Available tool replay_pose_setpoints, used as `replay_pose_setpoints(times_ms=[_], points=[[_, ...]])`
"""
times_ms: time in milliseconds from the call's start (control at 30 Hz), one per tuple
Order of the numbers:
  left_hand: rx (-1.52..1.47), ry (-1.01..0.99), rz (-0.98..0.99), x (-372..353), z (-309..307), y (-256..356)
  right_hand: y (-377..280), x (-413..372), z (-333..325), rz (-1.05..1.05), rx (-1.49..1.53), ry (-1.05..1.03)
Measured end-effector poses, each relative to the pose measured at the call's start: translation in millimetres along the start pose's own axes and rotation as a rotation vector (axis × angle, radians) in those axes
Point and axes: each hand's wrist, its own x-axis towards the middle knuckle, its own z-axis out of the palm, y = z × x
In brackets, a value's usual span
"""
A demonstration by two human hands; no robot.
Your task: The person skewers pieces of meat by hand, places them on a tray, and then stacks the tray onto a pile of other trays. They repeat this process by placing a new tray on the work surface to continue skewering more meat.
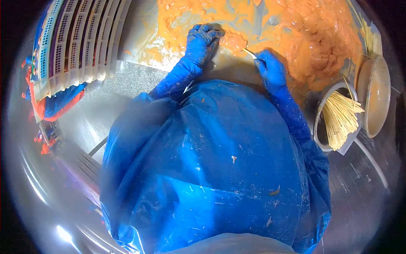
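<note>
My right hand (271, 71), in a blue glove, is closed around a thin wooden skewer (250, 53) that points up and to the left. The skewer's tip end runs into an orange, sauce-coated piece of meat (233, 42). At the other end of this piece, my left hand (203, 41), also gloved in blue and smeared with sauce, is closed with its fingers curled on the meat. Part of the meat is hidden under those fingers. Around both hands spreads a mass of marinated raw meat (323, 44) on the work surface.
To the right stands a tilted container (320, 137) full of wooden skewers (339, 118), beside a round pale tub (377, 99). More skewers (367, 36) lie at the far right. Slotted plastic crates (84, 46) are stacked at the left. A blue apron (228, 169) covers my front.
</note>
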Motion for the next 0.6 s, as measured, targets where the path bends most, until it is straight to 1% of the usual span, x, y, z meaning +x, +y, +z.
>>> replay_pose_setpoints(times_ms=[33, 100, 133, 200, 233, 300, 333, 367, 400, 433, 467, 533, 567, 600], points=[[0.002, 0.004, 0.006, 4, -4, 9, 0, 1, -1, 0.007, 0.011, -0.008], [0.017, 0.003, 0.102, 11, -8, 42, -1, 1, -3, 0.006, 0.032, -0.001], [-0.026, -0.120, 0.095, 2, 4, 50, -2, 0, -2, 0.008, 0.055, -0.005], [0.092, -0.188, 0.135, -15, 16, 69, 6, -2, 2, 0.007, 0.070, -0.013], [0.096, -0.183, 0.128, -17, 19, 69, 4, 1, 2, 0.006, 0.081, -0.008], [0.113, -0.290, 0.342, -22, 23, 68, 2, 0, 1, 0.023, 0.072, -0.024], [0.115, -0.284, 0.335, -19, 19, 64, 0, 2, 0, 0.046, 0.063, -0.029], [-0.044, -0.279, 0.277, -13, 14, 57, 2, 3, 0, 0.040, 0.061, -0.032], [-0.203, -0.275, 0.223, -5, 6, 53, 7, 3, 1, 0.031, 0.147, -0.065], [-0.198, -0.241, 0.097, -1, -4, 52, 12, 4, 0, 0.025, 0.233, -0.092], [-0.201, -0.239, 0.112, -2, -9, 46, 13, 5, -2, 0.025, 0.227, -0.077], [-0.088, -0.135, 0.014, -8, -17, 32, 12, 6, -8, 0.380, 0.540, -0.292], [-0.092, -0.131, 0.025, -4, -30, 34, 10, 7, -10, 0.366, 0.620, -0.342], [-0.059, -0.033, -0.019, 2, -45, 36, 5, 10, -9, 0.360, 0.618, -0.332]])
